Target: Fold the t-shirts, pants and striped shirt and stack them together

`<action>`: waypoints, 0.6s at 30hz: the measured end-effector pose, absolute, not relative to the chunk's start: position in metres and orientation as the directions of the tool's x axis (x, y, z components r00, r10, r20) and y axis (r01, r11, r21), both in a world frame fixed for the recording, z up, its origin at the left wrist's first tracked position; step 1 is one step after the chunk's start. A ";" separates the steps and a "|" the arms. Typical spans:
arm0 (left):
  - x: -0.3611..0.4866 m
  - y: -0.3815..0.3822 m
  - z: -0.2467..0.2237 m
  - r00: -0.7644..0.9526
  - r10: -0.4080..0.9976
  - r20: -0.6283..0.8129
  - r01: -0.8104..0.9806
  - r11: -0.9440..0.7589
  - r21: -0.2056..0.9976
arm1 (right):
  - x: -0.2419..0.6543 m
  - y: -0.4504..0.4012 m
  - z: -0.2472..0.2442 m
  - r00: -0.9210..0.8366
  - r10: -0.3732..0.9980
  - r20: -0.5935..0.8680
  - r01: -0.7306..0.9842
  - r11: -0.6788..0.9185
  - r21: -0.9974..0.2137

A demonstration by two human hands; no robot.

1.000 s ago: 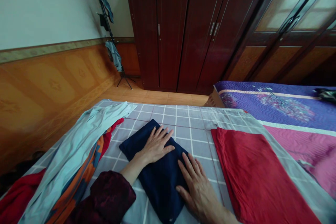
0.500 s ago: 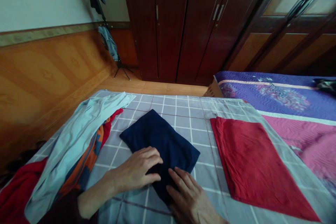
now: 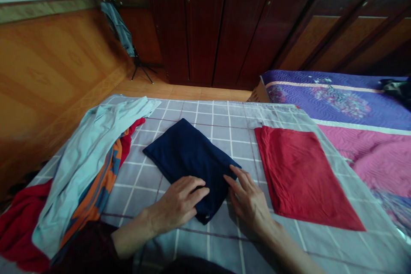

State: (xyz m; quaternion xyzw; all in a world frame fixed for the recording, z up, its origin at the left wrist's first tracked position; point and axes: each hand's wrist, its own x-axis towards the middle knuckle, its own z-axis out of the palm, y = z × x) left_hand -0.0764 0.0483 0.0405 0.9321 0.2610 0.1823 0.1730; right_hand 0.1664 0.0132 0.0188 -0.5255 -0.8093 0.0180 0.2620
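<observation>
A navy blue garment (image 3: 189,154), folded into a flat, slightly tilted rectangle, lies on a grey checked bedsheet (image 3: 141,201). My left hand (image 3: 181,201) rests on its near left part, fingers loosely bent and thumb apart. At the garment's right edge, my right hand (image 3: 248,195) touches the cloth with its fingertips, its fingers stretched out and apart. A small light mark shows at the garment's near corner. To the right lies a folded red garment (image 3: 305,175), apart from both hands.
On the left, a pale blue garment (image 3: 83,150) lies over an orange and blue patterned garment (image 3: 105,184) and a red cloth (image 3: 22,227). Another bed with a purple and pink cover (image 3: 379,137) adjoins at right. Beyond stand a dark wooden wardrobe (image 3: 205,30) and a coat stand (image 3: 138,58).
My right hand has moved from the navy garment's near corner up to its right edge, uncovering that corner. My left hand stays on the cloth. The view has tilted slightly down.
</observation>
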 end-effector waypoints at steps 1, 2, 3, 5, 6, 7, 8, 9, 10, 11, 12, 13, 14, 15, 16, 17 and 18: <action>-0.075 0.047 0.041 0.805 0.523 0.281 0.390 -0.823 0.414 | 0.169 0.018 0.017 -0.300 0.863 0.406 0.850 0.435 -0.298; -0.073 0.047 0.042 0.803 0.510 0.308 0.360 -0.827 0.431 | 0.171 0.022 0.016 -0.290 0.864 0.412 0.851 0.430 -0.301; -0.071 0.047 0.042 0.787 0.519 0.332 0.337 -0.814 0.473 | 0.172 0.027 0.015 -0.280 0.862 0.422 0.849 0.428 -0.311; -0.068 0.049 0.041 0.723 0.594 0.354 0.309 -0.735 0.603 | 0.172 0.033 0.014 -0.258 0.861 0.439 0.834 0.428 -0.349; -0.067 0.050 0.041 0.686 0.641 0.344 0.297 -0.678 0.672 | 0.172 0.034 0.014 -0.250 0.861 0.443 0.825 0.429 -0.368; -0.067 0.052 0.040 0.656 0.683 0.321 0.286 -0.619 0.732 | 0.172 0.035 0.014 -0.250 0.861 0.444 0.817 0.433 -0.380; -0.067 0.054 0.040 0.637 0.714 0.289 0.278 -0.563 0.778 | 0.171 0.035 0.013 -0.258 0.860 0.440 0.811 0.440 -0.385; -0.068 0.055 0.041 0.623 0.739 0.258 0.274 -0.515 0.812 | 0.170 0.034 0.013 -0.271 0.859 0.435 0.807 0.449 -0.384; -0.068 0.055 0.041 0.610 0.757 0.233 0.273 -0.477 0.836 | 0.170 0.034 0.012 -0.282 0.854 0.437 0.803 0.459 -0.380; -0.069 0.055 0.042 0.598 0.770 0.222 0.267 -0.453 0.850 | 0.170 0.034 0.011 -0.284 0.850 0.443 0.800 0.465 -0.379; -0.069 0.054 0.042 0.587 0.777 0.227 0.257 -0.445 0.858 | 0.171 0.035 0.010 -0.273 0.849 0.453 0.798 0.463 -0.386; -0.069 0.053 0.042 0.575 0.781 0.244 0.243 -0.448 0.861 | 0.172 0.036 0.009 -0.247 0.850 0.466 0.796 0.452 -0.403; -0.068 0.052 0.042 0.560 0.784 0.269 0.232 -0.460 0.857 | 0.173 0.037 0.008 -0.214 0.853 0.476 0.792 0.437 -0.427; -0.068 0.052 0.041 0.539 0.788 0.299 0.228 -0.478 0.848 | 0.174 0.039 0.006 -0.174 0.859 0.482 0.789 0.414 -0.454; -0.067 0.051 0.040 0.507 0.796 0.332 0.237 -0.499 0.834 | 0.175 0.040 0.005 -0.136 0.868 0.478 0.786 0.389 -0.482; -0.066 0.051 0.038 0.461 0.807 0.370 0.259 -0.521 0.813 | 0.176 0.041 0.004 -0.104 0.877 0.470 0.782 0.364 -0.506; -0.066 0.051 0.036 0.406 0.816 0.412 0.292 -0.543 0.788 | 0.176 0.042 0.003 -0.082 0.885 0.458 0.777 0.344 -0.526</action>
